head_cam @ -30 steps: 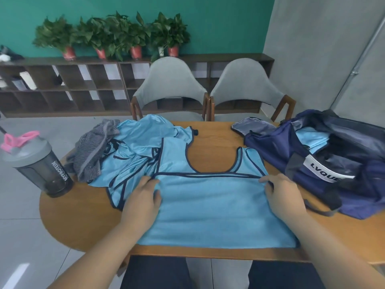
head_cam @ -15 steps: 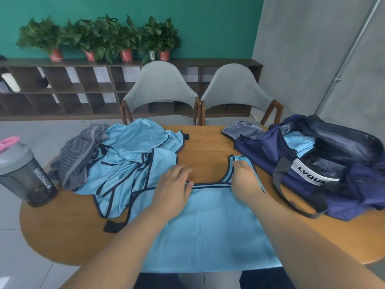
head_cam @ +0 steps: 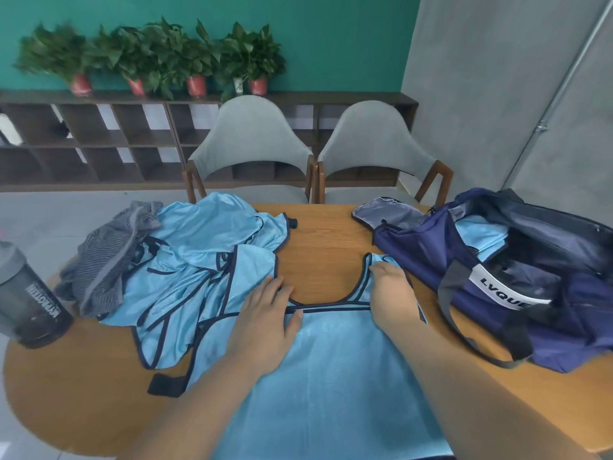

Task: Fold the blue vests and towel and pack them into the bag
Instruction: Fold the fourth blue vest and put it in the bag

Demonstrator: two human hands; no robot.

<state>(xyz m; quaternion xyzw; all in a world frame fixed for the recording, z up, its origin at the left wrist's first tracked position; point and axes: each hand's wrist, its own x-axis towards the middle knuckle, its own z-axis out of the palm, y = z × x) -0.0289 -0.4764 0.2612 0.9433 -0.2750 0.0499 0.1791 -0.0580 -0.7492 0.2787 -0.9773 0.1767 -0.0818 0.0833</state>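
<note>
Blue vest lies spread at the wooden table's near edge, left hand pressing flat on it, right hand curled on its strap, open bag at the right edge, teal wall behind.

Office-style meeting or break room, teal wall, low dark cubby shelf topped with potted plants, two grey padded chairs at a wooden counter, grey tiled floor.

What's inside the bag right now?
Only light blue fabric shows through the open top of the bag, likely a packed vest. Anything under it is hidden by the walls.
</note>
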